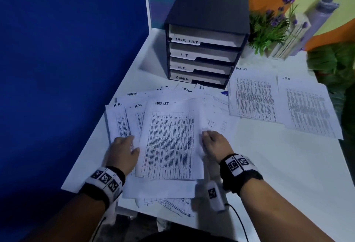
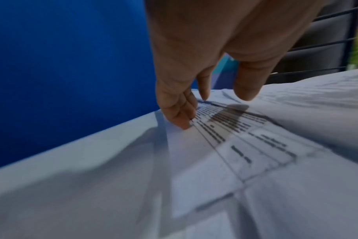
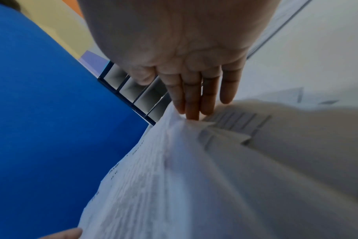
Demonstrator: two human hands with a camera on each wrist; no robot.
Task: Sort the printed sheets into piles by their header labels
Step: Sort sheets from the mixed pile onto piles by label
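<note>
A loose heap of printed sheets covers the near left of the white table [image 1: 278, 164]. On top lies a sheet headed TASK LIST [image 1: 169, 141], with H.R. sheets [image 1: 120, 118] fanned out to its left. My left hand [image 1: 134, 143] rests on the H.R. sheets, and its fingertips [image 2: 184, 124] touch the print while the thumb hovers above. My right hand [image 1: 205, 136] is at the TASK LIST sheet's right edge. Its straight fingers [image 3: 191, 111] press against that edge, which buckles upward, and the thumb stays off the paper. Two sorted piles lie at the right, TASK LIST [image 1: 253, 97] and H.R. [image 1: 309, 109].
A black tray organiser [image 1: 207, 7] stands at the back, labelled TASK LIST, I.T, H.R. and ADMIN. To its right are a potted plant [image 1: 269, 28] and a grey roll [image 1: 322, 13]. A blue wall [image 1: 67, 68] borders the table's left edge. Some sheets overhang the front edge.
</note>
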